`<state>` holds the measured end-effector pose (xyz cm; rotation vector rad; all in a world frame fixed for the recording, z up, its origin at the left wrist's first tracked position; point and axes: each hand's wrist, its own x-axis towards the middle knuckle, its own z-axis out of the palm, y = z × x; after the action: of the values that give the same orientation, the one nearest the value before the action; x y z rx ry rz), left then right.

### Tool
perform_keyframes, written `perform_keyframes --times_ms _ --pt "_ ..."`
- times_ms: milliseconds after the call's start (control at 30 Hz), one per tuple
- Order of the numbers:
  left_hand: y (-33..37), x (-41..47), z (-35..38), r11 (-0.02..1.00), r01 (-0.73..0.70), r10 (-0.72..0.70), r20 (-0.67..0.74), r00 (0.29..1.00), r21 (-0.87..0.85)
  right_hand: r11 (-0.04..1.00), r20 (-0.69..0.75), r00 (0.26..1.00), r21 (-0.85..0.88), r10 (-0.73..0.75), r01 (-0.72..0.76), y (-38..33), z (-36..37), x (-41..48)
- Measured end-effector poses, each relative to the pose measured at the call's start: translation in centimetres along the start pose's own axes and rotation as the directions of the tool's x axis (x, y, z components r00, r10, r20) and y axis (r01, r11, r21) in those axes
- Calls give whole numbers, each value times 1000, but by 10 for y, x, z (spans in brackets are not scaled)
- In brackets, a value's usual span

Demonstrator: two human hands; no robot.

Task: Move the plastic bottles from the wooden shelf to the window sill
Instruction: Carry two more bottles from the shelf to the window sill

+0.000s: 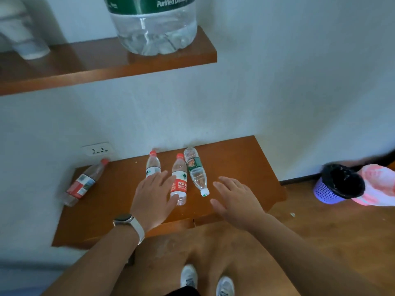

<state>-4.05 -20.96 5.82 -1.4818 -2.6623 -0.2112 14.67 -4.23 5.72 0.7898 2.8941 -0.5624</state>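
Seen from the head camera: four plastic bottles are found lying on the lower wooden shelf (245, 167) as both hands are stretched over them, palms down. The left hand (152, 194), its grip spread open and empty, is held over a white-labelled bottle (153, 165), with a red-labelled bottle (179, 182) just to its right. The right hand (233, 199), likewise open and empty, is placed just right of a green-labelled bottle (195, 170). A fourth bottle (84, 182) is left well to the left. The reach appears under way; closing around a bottle is judged next. No window sill is shown, and a large water jug (155, 24) on the upper shelf is cut off.
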Motion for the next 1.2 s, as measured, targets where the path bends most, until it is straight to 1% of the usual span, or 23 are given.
perform_keyframes --times_ms 267,433,633,700,800,933,1000,1100,1200 --pt "-23 20 23 997 73 -72 22 997 -19 996 -13 996 -13 -83 83 -15 8 53" --pt "-32 46 44 997 63 -61 43 997 -50 996 40 997 -60 -59 62 -12 3 80" --pt "-43 75 71 993 22 -19 23 1000 -114 988 104 993 -142 -49 63 -11 2 118" --pt "-48 82 79 991 8 0 54 999 -136 992 112 994 -120 -15 28 -12 8 132" --pt "-55 88 94 988 -4 27 149 988 -154 998 107 993 -31 58 -55 -14 20 150" --pt "-62 89 112 979 -25 66 197 978 -201 978 152 973 98 171 -187 -15 33 165" --pt "-61 92 116 975 11 36 210 977 -222 956 179 960 162 216 -246 -18 38 171" --pt "-57 100 124 976 79 -22 264 964 -205 920 243 935 230 260 -316 -17 46 181" --pt "-52 103 133 966 193 -125 343 931 -171 886 300 910 280 286 -370 -16 56 191"
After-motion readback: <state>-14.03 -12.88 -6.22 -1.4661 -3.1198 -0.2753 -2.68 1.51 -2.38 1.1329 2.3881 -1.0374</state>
